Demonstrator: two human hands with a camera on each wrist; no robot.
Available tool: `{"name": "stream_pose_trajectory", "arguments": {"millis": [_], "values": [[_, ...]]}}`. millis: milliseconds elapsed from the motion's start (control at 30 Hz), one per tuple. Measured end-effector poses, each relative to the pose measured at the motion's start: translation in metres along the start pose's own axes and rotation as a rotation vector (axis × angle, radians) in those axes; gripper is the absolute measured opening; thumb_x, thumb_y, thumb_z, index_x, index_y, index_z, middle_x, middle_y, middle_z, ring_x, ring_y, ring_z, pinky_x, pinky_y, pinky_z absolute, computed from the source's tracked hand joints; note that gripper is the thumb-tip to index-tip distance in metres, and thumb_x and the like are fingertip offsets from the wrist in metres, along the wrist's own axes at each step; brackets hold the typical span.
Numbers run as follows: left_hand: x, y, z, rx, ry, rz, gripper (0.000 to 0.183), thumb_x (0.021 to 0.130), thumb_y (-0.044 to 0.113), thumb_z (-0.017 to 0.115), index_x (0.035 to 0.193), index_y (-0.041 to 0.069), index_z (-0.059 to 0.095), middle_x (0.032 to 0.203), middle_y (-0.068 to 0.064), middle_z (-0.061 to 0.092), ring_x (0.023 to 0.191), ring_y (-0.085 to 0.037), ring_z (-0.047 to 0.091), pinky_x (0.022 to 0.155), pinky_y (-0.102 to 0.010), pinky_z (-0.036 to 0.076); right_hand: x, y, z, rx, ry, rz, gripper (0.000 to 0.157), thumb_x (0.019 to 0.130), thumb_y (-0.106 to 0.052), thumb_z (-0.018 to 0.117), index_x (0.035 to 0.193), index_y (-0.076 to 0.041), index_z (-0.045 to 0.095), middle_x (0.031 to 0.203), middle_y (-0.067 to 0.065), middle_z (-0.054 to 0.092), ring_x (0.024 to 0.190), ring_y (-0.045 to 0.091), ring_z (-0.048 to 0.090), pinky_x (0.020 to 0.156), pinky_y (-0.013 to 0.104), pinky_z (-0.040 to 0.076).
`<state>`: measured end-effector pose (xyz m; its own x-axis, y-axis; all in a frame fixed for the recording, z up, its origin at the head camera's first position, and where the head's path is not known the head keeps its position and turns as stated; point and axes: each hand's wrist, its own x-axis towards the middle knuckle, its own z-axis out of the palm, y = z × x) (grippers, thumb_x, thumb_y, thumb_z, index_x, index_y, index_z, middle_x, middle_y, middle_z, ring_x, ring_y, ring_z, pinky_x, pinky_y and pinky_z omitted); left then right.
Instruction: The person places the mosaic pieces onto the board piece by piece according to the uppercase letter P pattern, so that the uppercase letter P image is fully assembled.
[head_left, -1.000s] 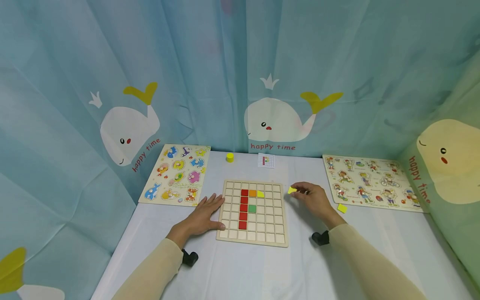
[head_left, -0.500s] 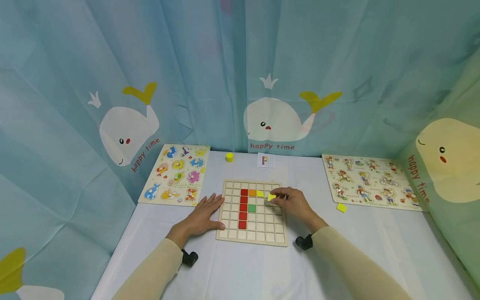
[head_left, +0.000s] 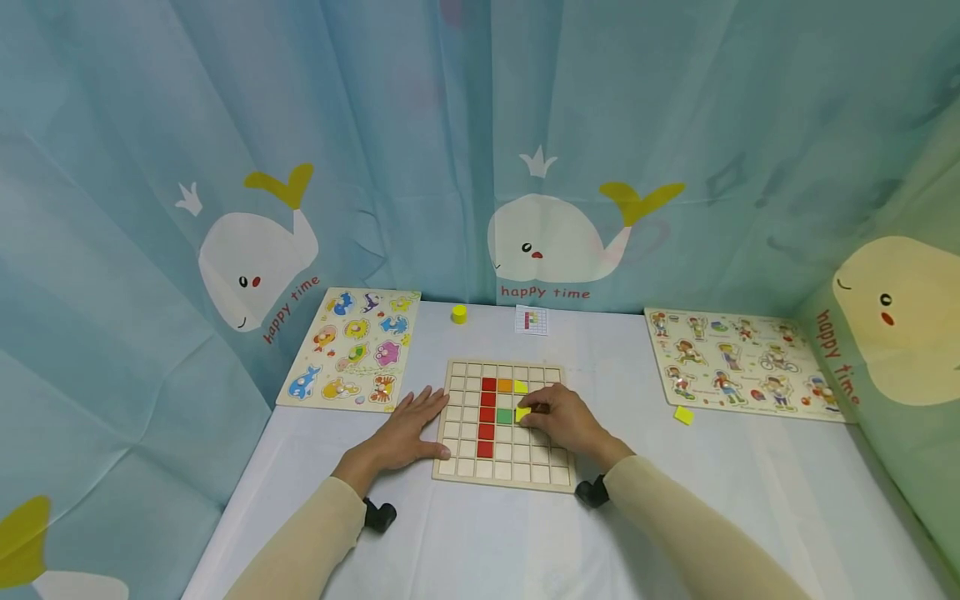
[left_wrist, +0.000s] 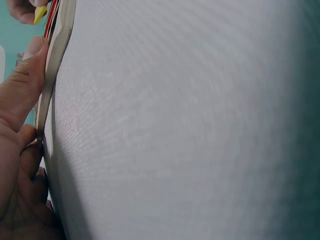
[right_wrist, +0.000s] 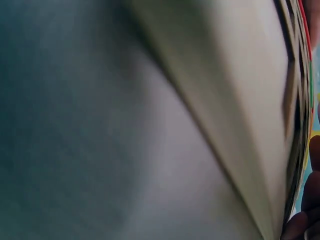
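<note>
A wooden grid board (head_left: 505,479) lies on the white table. Within its cells sit a column of red tiles (head_left: 487,415), an orange tile (head_left: 506,386), a green tile (head_left: 504,417) and a yellow tile in the top coloured row. My right hand (head_left: 564,421) pinches another yellow tile (head_left: 521,414) over the cell just right of the green one; whether it touches the cell I cannot tell. My left hand (head_left: 405,433) rests along the board's left edge, fingers spread and thumb at the rim. The left wrist view shows the thumb (left_wrist: 27,75) against the board's side.
A loose yellow tile (head_left: 683,415) lies to the right, by a puzzle board with figures (head_left: 738,362). Another puzzle board with sea animals (head_left: 360,350) is at the left. A yellow cylinder (head_left: 459,314) and a small pattern card (head_left: 532,320) stand and lie at the back.
My right hand has carried the yellow tile leftward from beside the board to the cell by the green tile. My left hand has stayed in place.
</note>
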<state>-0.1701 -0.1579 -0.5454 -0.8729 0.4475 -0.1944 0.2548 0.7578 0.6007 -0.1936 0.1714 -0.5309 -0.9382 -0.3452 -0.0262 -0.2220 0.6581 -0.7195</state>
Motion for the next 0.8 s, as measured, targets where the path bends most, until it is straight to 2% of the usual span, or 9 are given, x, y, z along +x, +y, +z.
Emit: {"name": "stream_pose_trajectory", "arguments": {"millis": [233,467,800], "values": [[0.0,0.0008,0.0003,-0.003,0.003,-0.006,0.1,0.088,0.05,0.082,0.168,0.017,0.031,0.176,0.001,0.023,0.166,-0.022,0.009,0.137,-0.045,0.002,-0.0008,-0.0021,0.0031,-0.073,0.011,-0.046,0.019,0.09,-0.019,0.084,0.108,-0.015,0.081,0.11,-0.002,0.076,0.1,0.014,0.058,0.091,0.039,0.055],[-0.0009,0.0029,-0.0014,0.001,0.001,0.001,0.099,0.088,0.049,0.082,0.167,0.017,0.032,0.176,0.002,0.024,0.166,-0.022,0.009,0.137,-0.045,0.001,0.0006,-0.0025,0.0027,-0.078,0.005,-0.076,0.018,0.09,-0.017,0.084,0.108,-0.014,0.081,0.107,-0.002,0.076,0.101,0.016,0.061,0.094,0.041,0.055],[-0.0002,0.0017,-0.0008,-0.002,0.003,-0.003,0.099,0.088,0.05,0.082,0.168,0.018,0.032,0.176,0.003,0.023,0.166,-0.021,0.009,0.137,-0.044,0.0,0.0017,-0.0007,0.0029,-0.071,-0.015,-0.074,0.02,0.091,-0.016,0.083,0.111,-0.013,0.082,0.108,-0.002,0.074,0.107,0.019,0.062,0.096,0.043,0.056]]}}
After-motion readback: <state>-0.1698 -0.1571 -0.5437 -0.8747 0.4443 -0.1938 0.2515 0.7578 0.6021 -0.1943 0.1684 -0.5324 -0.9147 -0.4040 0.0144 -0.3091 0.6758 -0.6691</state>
